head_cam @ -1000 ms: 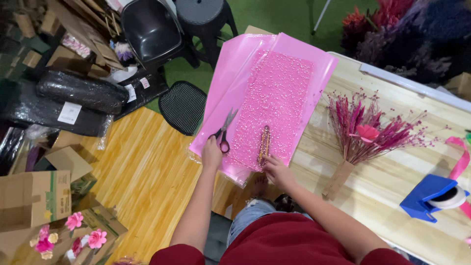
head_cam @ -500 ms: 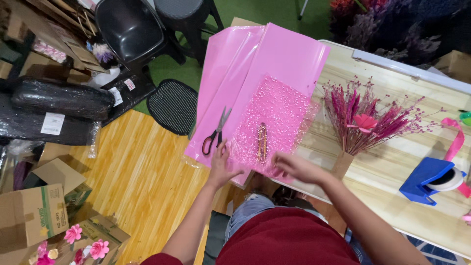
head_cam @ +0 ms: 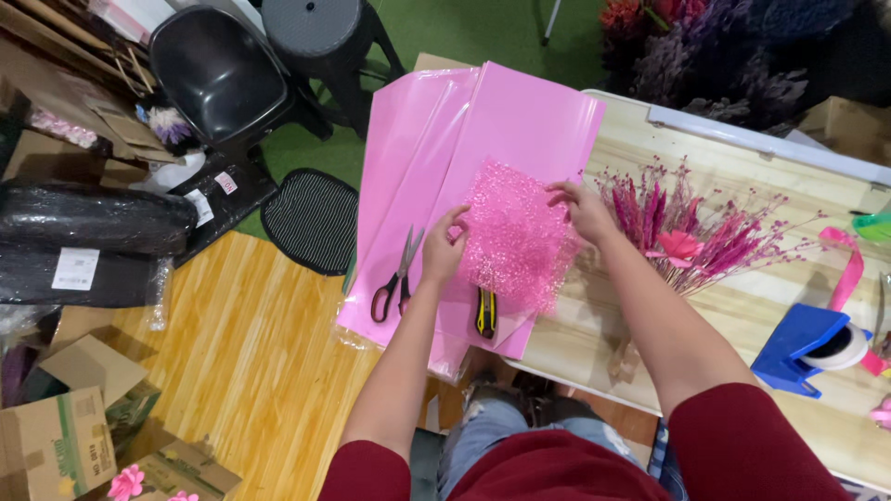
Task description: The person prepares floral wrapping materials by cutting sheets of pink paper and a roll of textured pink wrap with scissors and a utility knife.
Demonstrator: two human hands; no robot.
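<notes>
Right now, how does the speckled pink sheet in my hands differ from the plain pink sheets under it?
The speckled sheet is smaller, textured and see-through, and is held by the left hand and right hand. The plain sheets are larger, smooth and lie flat on the table. Both are pink.

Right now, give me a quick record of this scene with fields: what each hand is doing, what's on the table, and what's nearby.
left hand: grips the left edge of the pink dotted mesh sheet
right hand: grips the sheet's upper right edge
under the sheet: plain pink wrapping sheets spread on the wooden table
tools: scissors left of the left hand; yellow and black utility knife below the mesh
right of hands: bunch of dried pink flowers; blue tape dispenser
floor: black chair, cardboard boxes
</notes>
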